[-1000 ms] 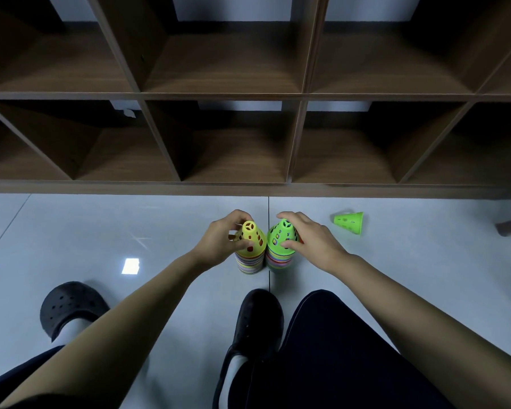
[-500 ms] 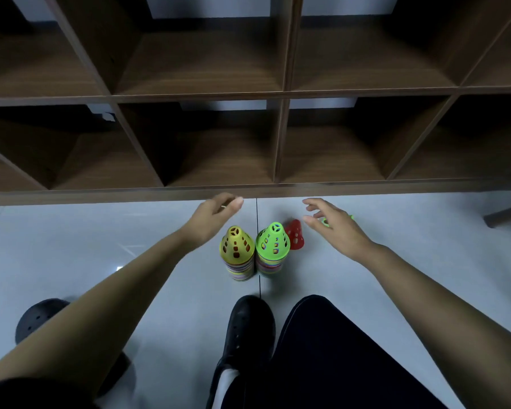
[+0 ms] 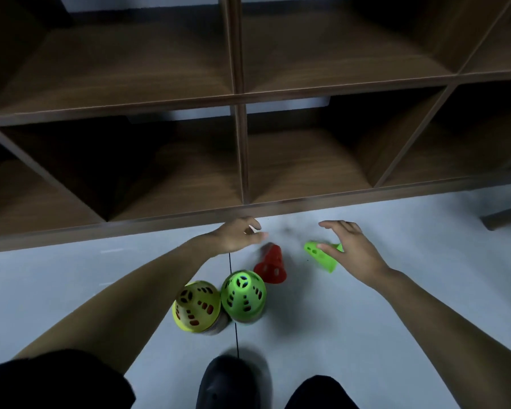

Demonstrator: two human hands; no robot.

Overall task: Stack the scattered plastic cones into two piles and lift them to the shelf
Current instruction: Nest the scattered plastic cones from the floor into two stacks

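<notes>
Far left there's a dark sleeve (image 3: 56, 379) in the bottom corner, and that arm runs up across the pale floor (image 3: 71, 276) to the left hand (image 3: 239, 235), which hangs just in front of the bottom edge of the wooden shelf (image 3: 239, 95). Its fingers are loosely bent and it isn't holding any cone. There's a tiny pale glint by the fingertips that I honestly can't make out. Below that forearm sits the yellow-topped pile (image 3: 196, 305), upright on the floor, and you can see the striped edges of the cones stacked under it. Right next to it, touching or as good as, is the green-topped pile (image 3: 243, 296), also upright, sitting over the dark seam line in the floor. Just behind that one is a lone red cone (image 3: 270, 265), a bit blurry, tipped over with its narrow end toward the shelf. Further right, a loose green cone (image 3: 322, 258) lies on its side with its narrow end pointing left. The right hand (image 3: 351, 249) is over it with the fingers spread wide and relaxed and the thumb across the cone's top. I can't tell if it's actually touching the plastic. Every shelf cubby in view is bare wood. At the bottom, near the middle, there's a black shoe (image 3: 233, 382), with a dark trouser leg (image 3: 319, 394) to its right.
</notes>
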